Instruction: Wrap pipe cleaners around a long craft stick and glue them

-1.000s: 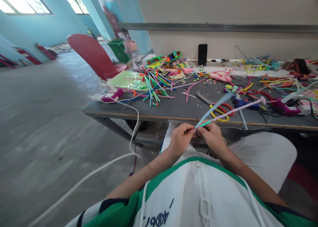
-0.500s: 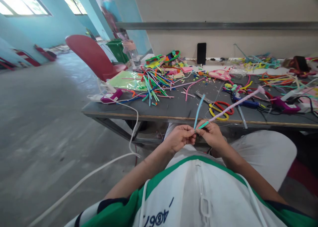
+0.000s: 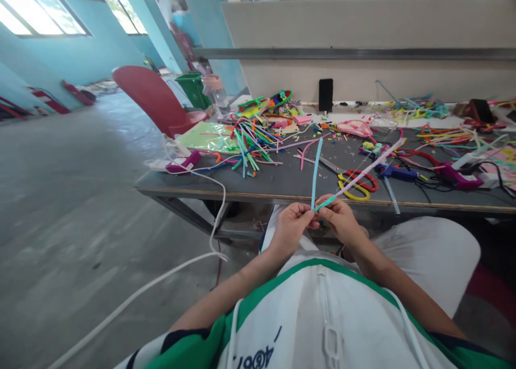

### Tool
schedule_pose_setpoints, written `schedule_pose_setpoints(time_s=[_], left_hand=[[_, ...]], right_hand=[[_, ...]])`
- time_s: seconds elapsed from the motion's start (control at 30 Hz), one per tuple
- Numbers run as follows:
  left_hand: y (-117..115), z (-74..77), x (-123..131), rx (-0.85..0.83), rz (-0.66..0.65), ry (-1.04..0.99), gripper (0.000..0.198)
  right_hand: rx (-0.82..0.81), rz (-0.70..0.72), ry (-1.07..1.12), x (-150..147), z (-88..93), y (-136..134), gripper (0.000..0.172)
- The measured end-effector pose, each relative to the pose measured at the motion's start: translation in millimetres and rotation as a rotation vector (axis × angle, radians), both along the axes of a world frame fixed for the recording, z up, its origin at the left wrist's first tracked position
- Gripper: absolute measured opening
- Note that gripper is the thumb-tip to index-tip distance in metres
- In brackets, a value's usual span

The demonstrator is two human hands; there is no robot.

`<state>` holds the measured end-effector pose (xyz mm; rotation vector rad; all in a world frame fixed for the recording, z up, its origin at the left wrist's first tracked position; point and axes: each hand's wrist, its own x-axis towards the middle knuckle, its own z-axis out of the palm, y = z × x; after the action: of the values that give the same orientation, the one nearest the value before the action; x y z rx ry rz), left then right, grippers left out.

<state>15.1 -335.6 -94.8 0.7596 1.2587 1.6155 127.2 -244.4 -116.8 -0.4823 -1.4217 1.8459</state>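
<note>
My left hand (image 3: 295, 222) pinches the lower end of a light blue pipe cleaner (image 3: 316, 172), which stands nearly upright above the fingers. My right hand (image 3: 338, 218) is closed on a lilac pipe cleaner (image 3: 368, 168) whose lower part is wrapped in turquoise (image 3: 324, 204). The lilac end points up and to the right over the table. Both sets of fingertips nearly meet where the blue and turquoise pieces come together; the exact join is hidden. Just beyond my right hand lie scissors (image 3: 355, 186) with red and yellow handles.
On the dark table (image 3: 282, 189) lies a pile of coloured pipe cleaners (image 3: 252, 143). A blue glue gun (image 3: 399, 172) and a purple power strip (image 3: 459, 176) are at right. A black phone (image 3: 325, 95) leans at the back. A white cable (image 3: 161, 282) hangs off the table's left side.
The blue pipe cleaner has become more upright and shifted left. The lilac piece has tilted steeper, its tip moving left. Both hands stay together; the camera view has tipped slightly up.
</note>
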Motion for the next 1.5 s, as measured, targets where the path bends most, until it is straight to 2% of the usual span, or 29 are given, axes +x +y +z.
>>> schedule_pose_setpoints(time_s=[0.13, 0.23, 0.3, 0.4, 0.57, 0.73, 0.9, 1.03, 1.2, 1.3, 1.43, 1.5], left_hand=[[-4, 2.1, -1, 0.071, 0.151, 0.432, 0.01], [-8, 1.2, -5, 0.162, 0.226, 0.83, 0.01], [-9, -0.2, -6, 0.226, 0.241, 0.975, 0.011], [-11, -2.5, -7, 0.281, 0.25, 1.052, 0.013], [-12, -4.9, -8, 0.273, 0.291, 1.089, 0.012], [-13, -6.9, -11, 0.317, 0.258, 1.133, 0.014], [-12, -7.6, -13, 0.391, 0.176, 1.12, 0.02], [-12, -2.7, -12, 0.422, 0.139, 1.118, 0.019], [-9, 5.5, -8, 0.33, 0.179, 1.033, 0.011], [-6, 7.7, -7, 0.174, 0.156, 0.816, 0.007], [-3, 9.2, -9, -0.013, -0.033, 0.294, 0.011], [-3, 10.1, -11, -0.051, -0.1, 0.12, 0.014]], right_hand=[[-0.03, -0.046, -0.001, -2, 0.6, -5, 0.018], [-0.017, -0.1, -0.015, -2, 3.1, -9, 0.015], [-0.021, -0.128, -0.033, -2, 5.7, -11, 0.014], [-0.017, -0.136, -0.05, -2, 8.6, -13, 0.014], [0.013, -0.175, -0.076, -2, 8.4, -18, 0.016], [0.027, -0.195, -0.045, -2, 8.9, -22, 0.017], [0.055, -0.207, -0.033, -2, 7.4, -21, 0.014], [0.085, -0.234, -0.097, -1, 8.0, -21, 0.017], [0.114, -0.207, -0.152, 0, 18.9, -23, 0.021], [0.12, -0.228, -0.181, 1, 21.4, -24, 0.021], [0.172, -0.228, -0.239, 2, 18.0, -21, 0.019], [0.244, -0.219, -0.259, 3, 17.0, -17, 0.016]])
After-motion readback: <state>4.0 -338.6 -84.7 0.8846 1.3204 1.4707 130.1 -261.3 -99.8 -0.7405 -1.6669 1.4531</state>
